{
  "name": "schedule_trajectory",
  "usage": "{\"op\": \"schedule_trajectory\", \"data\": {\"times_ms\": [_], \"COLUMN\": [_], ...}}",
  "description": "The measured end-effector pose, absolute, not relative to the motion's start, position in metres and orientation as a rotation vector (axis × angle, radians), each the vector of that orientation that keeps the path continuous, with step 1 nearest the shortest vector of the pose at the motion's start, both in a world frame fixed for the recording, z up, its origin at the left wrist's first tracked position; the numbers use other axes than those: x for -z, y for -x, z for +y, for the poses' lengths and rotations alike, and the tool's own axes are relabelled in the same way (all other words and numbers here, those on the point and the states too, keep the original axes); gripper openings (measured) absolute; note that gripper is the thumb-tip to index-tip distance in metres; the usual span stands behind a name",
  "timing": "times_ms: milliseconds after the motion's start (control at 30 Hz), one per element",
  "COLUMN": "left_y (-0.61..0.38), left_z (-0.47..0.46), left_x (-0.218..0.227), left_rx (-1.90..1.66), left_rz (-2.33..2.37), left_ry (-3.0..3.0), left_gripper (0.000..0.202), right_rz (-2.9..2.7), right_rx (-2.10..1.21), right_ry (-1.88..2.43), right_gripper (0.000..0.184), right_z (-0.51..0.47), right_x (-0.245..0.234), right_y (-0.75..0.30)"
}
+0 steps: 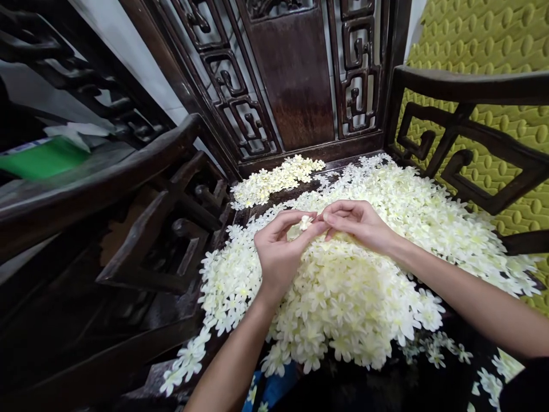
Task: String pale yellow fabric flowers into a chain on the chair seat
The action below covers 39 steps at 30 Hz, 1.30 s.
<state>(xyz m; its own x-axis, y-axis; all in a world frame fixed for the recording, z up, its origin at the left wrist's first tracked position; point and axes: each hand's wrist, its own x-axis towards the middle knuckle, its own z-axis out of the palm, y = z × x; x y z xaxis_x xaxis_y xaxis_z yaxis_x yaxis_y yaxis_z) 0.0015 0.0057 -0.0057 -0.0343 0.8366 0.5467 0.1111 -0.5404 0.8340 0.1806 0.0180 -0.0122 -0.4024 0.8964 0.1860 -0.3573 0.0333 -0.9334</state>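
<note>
A big heap of pale yellow fabric flowers covers the seat of a dark carved wooden chair. Above the heap my left hand and my right hand meet fingertip to fingertip. Both pinch one small cream flower between thumb and fingers. A smaller separate pile of flowers lies at the back left of the seat.
The chair's left armrest and right armrest fence in the seat. A yellow embossed cushion stands behind the right armrest. A green object rests on a surface at far left. Loose flowers spill over the front edge.
</note>
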Motion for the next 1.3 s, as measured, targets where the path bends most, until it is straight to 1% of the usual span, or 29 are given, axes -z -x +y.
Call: {"op": "schedule_trajectory", "data": {"times_ms": [100,133,167,367,467,533,633,833,900,1033,1300], "left_y": [-0.002,-0.001,-0.001,0.003,0.003,0.002,0.0,-0.001,0.0,0.002,-0.001], "left_z": [0.008,0.009,0.009,0.011,0.011,0.011,0.011,0.01,0.01,0.012,0.011], "left_x": [0.009,0.01,0.011,0.01,0.007,0.006,0.007,0.011,0.013,0.018,0.02], "left_rx": [-1.531,-1.512,-1.497,-1.406,-1.423,-1.458,-1.469,-1.512,-1.505,-1.485,-1.479], "left_rz": [0.963,0.945,0.932,0.904,0.915,0.925,0.928,0.959,0.969,0.983,1.045], "left_ry": [-1.591,-1.556,-1.534,-1.578,-1.621,-1.627,-1.603,-1.525,-1.442,-1.323,-1.389], "left_gripper": [0.04,0.045,0.045,0.024,0.013,0.013,0.02,0.015,0.017,0.021,0.021], "right_rz": [-1.271,-1.262,-1.254,-1.258,-1.241,-1.226,-1.243,-1.344,-1.345,-1.318,-1.266], "right_rx": [-1.553,-1.551,-1.549,-1.57,-1.565,-1.56,-1.547,-1.511,-1.481,-1.379,-1.323], "right_ry": [0.604,0.609,0.619,0.634,0.619,0.612,0.607,0.593,0.61,0.662,0.674], "right_gripper": [0.016,0.015,0.015,0.018,0.019,0.02,0.021,0.02,0.021,0.029,0.031], "right_z": [0.018,0.018,0.018,0.02,0.022,0.022,0.021,0.018,0.017,0.012,0.01], "right_x": [0.015,0.015,0.015,0.015,0.017,0.018,0.016,0.008,0.006,0.002,0.007], "right_y": [-0.179,-0.179,-0.18,-0.182,-0.183,-0.184,-0.184,-0.184,-0.184,-0.182,-0.177]}}
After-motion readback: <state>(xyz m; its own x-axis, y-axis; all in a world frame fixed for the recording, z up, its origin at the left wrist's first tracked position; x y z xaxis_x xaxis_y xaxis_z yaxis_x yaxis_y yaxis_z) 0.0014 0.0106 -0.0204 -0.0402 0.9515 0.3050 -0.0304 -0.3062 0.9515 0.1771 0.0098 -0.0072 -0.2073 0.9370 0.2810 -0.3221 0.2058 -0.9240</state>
